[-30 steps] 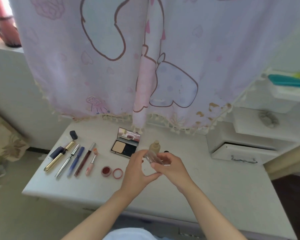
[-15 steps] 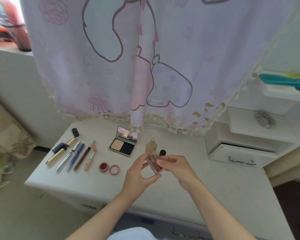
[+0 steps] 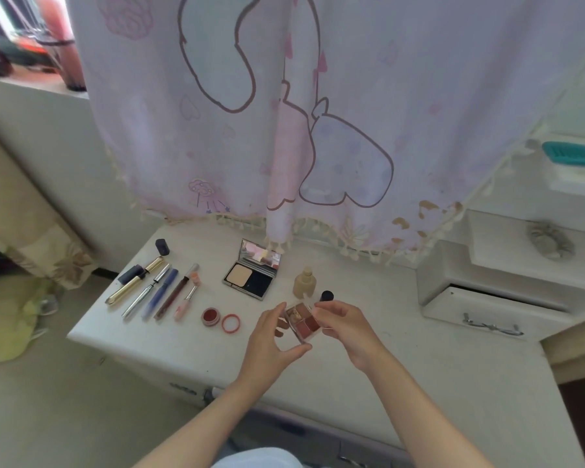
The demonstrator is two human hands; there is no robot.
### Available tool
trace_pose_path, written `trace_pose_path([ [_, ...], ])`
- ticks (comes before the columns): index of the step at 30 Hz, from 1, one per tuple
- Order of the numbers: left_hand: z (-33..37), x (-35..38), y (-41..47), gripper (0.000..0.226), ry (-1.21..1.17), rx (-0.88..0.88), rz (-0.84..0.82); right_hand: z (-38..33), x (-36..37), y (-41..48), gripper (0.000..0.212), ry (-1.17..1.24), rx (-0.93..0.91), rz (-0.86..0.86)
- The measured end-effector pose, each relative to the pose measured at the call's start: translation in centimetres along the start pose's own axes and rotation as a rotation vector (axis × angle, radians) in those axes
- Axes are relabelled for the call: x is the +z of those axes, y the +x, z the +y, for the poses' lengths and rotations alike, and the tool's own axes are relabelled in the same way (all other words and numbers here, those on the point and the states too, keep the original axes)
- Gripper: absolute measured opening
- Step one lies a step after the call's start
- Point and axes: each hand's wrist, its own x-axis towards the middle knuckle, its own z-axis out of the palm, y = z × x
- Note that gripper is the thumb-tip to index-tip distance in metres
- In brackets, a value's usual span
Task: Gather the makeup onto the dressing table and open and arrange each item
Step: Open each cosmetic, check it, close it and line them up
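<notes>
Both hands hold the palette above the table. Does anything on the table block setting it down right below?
Nothing visible does. The table below the palette looks bare. The bottle and black cap stand just behind that spot, and the red pot is to its left.

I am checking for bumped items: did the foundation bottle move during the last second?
No. The foundation bottle still stands just right of the open powder compact, with the black cap at its other side.
</notes>
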Motion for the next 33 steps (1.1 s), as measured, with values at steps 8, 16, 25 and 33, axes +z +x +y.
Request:
trace_pose_path([
  [8,-1.0,0.9,0.0,0.063,0.024,-0.162,-0.125,1.5,-2.2,0.4,0.005,0.018,0.073,-0.001],
  [16,-2.6,1.9,-0.7,0.045,0.135,-0.210,-0.188,4.5,-2.8,1.1,0.019,0.056,0.154,0.052],
  [25,-4.5,1.5,-0.7,0.043,0.199,-0.272,-0.083,5.7,-0.1,3.4,0.026,0.056,0.145,0.139],
  [33,-5.3,1.5,-0.7,0.045,0.253,-0.350,0.037,5.6,2.7,6.0,0.026,-0.096,0.134,0.118],
])
